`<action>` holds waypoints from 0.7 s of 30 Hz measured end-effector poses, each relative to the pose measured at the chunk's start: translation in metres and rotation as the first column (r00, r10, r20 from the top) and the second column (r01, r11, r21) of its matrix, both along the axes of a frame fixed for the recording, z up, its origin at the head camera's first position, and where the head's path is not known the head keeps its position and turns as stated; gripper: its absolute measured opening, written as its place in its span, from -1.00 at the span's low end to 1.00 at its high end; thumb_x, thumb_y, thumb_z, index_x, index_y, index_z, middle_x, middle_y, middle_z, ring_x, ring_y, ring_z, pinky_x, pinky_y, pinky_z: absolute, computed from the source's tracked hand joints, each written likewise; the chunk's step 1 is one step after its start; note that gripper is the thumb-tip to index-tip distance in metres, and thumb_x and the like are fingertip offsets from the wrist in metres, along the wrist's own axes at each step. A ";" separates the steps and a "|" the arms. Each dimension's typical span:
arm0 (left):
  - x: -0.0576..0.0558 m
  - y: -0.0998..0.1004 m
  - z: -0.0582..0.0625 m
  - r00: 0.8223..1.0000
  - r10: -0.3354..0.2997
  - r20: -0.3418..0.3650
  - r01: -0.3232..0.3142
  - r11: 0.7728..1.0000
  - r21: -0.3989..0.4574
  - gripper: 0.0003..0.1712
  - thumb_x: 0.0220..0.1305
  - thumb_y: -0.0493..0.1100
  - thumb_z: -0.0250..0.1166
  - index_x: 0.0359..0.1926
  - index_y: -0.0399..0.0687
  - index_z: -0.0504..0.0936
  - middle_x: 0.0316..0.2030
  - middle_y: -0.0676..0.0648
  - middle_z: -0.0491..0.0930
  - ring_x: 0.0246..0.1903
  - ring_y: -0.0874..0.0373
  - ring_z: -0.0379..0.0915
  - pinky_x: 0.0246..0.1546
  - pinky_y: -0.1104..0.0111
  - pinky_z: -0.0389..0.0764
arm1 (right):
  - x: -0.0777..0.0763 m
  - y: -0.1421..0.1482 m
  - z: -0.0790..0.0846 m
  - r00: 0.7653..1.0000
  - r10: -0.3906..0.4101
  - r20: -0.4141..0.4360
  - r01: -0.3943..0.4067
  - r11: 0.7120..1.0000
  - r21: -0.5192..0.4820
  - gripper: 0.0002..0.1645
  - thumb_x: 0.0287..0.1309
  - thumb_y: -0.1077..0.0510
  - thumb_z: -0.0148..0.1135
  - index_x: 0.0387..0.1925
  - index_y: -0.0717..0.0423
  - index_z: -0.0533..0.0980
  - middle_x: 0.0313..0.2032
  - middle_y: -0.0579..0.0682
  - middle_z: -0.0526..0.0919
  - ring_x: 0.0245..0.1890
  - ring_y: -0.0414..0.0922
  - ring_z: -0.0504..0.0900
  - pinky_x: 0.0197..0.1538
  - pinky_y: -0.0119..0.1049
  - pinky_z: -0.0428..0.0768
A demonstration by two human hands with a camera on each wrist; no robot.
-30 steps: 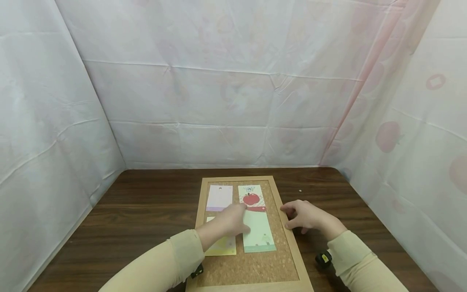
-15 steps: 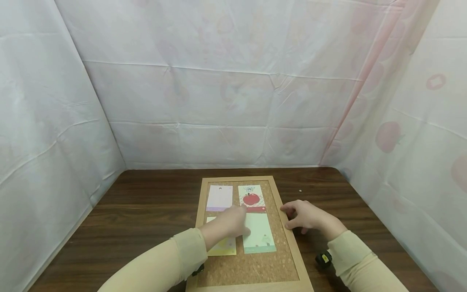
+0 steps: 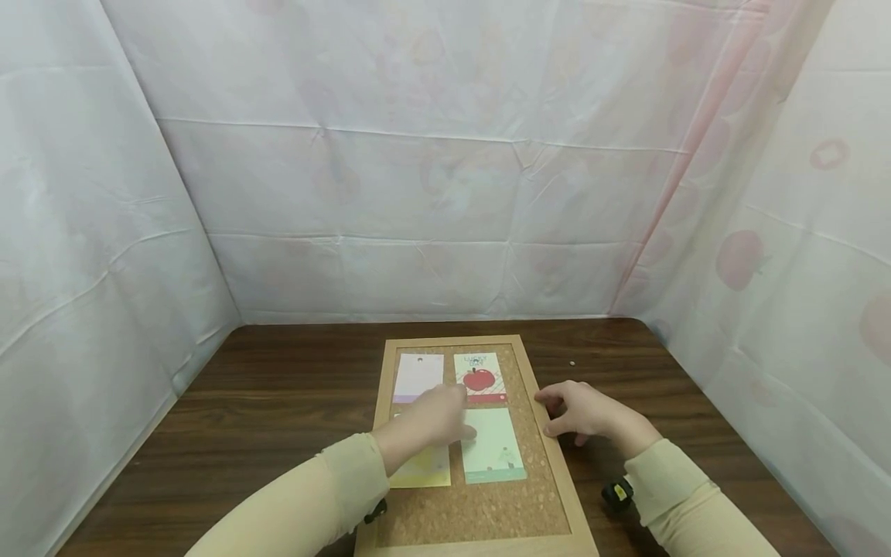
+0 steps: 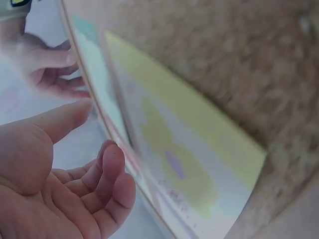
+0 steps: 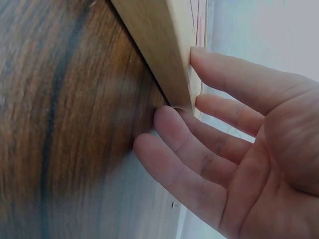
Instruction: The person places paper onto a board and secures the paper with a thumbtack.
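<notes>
A cork board (image 3: 480, 514) with a light wooden frame lies on the table. Several decorated paper notes lie on it: a lilac-edged note (image 3: 418, 375), a red apple card (image 3: 479, 377), a green-edged note (image 3: 490, 449) and a yellow-edged note (image 4: 189, 104), partly beneath my left forearm in the head view. My left hand (image 3: 433, 420) hovers across the notes, fingertips by the apple card and thumb over the green-edged note; in its wrist view the fingers bend loosely with a gap to the thumb. My right hand (image 3: 588, 410) rests thumb and fingertips against the frame's right edge.
The dark wooden table (image 3: 278, 418) spreads around the board. A tiny pale speck (image 3: 572, 363) lies on it at the far right. Pale fabric curtains (image 3: 431, 193) enclose the back and sides. A black wrist device (image 3: 617, 494) sits below my right wrist.
The green-edged note has shifted slightly towards me, leaving the apple card's red lower strip more exposed. My left hand has moved slightly left. My right hand has stayed at the frame.
</notes>
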State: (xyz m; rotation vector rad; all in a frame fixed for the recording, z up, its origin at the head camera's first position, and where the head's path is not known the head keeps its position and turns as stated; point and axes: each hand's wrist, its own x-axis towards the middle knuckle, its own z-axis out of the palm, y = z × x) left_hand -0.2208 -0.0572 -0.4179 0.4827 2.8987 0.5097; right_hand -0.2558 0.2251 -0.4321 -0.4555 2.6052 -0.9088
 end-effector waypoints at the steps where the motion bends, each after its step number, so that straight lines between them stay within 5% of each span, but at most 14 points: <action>1: -0.001 -0.002 0.003 1.000 -0.005 -0.013 0.005 1.000 0.006 -0.36 0.13 0.06 0.55 0.11 -0.22 0.59 -0.24 -0.05 0.67 -0.43 0.17 0.54 -0.36 0.32 0.62 | 0.000 0.000 0.000 1.000 0.000 0.000 0.000 1.000 0.000 -0.25 0.05 0.20 0.57 0.30 0.15 0.51 -0.02 0.04 0.62 -0.09 -0.01 0.62 -0.49 -0.12 0.67; 4: -0.004 -0.007 0.011 0.999 -0.015 -0.047 0.016 1.000 0.021 -0.37 0.18 0.07 0.51 0.16 -0.17 0.60 -0.07 -0.06 0.69 -0.27 0.16 0.59 -0.19 0.24 0.64 | 0.000 -0.001 0.001 1.000 -0.005 0.004 0.005 1.000 0.000 -0.25 0.05 0.20 0.57 0.30 0.15 0.51 -0.01 0.04 0.62 -0.08 -0.01 0.62 -0.48 -0.12 0.67; 12: -0.008 -0.020 0.023 0.992 -0.084 -0.094 0.089 0.995 0.055 -0.41 0.20 0.12 0.46 0.14 -0.12 0.65 0.02 -0.06 0.65 -0.11 0.11 0.59 -0.09 0.18 0.61 | 0.000 0.000 0.001 1.000 -0.004 0.016 0.004 1.000 -0.010 -0.25 0.05 0.21 0.56 0.30 0.15 0.51 -0.01 0.05 0.61 -0.10 -0.03 0.62 -0.48 -0.12 0.67; 21: 0.001 -0.023 0.016 0.964 -0.248 -0.099 0.237 0.965 -0.110 -0.23 0.08 0.33 0.49 0.19 -0.01 0.65 0.12 -0.02 0.59 0.01 0.06 0.58 0.00 0.18 0.61 | 0.001 -0.001 0.003 1.000 0.000 0.013 0.000 1.000 -0.004 -0.25 0.05 0.21 0.56 0.31 0.15 0.51 0.00 0.06 0.62 -0.08 -0.01 0.62 -0.49 -0.12 0.67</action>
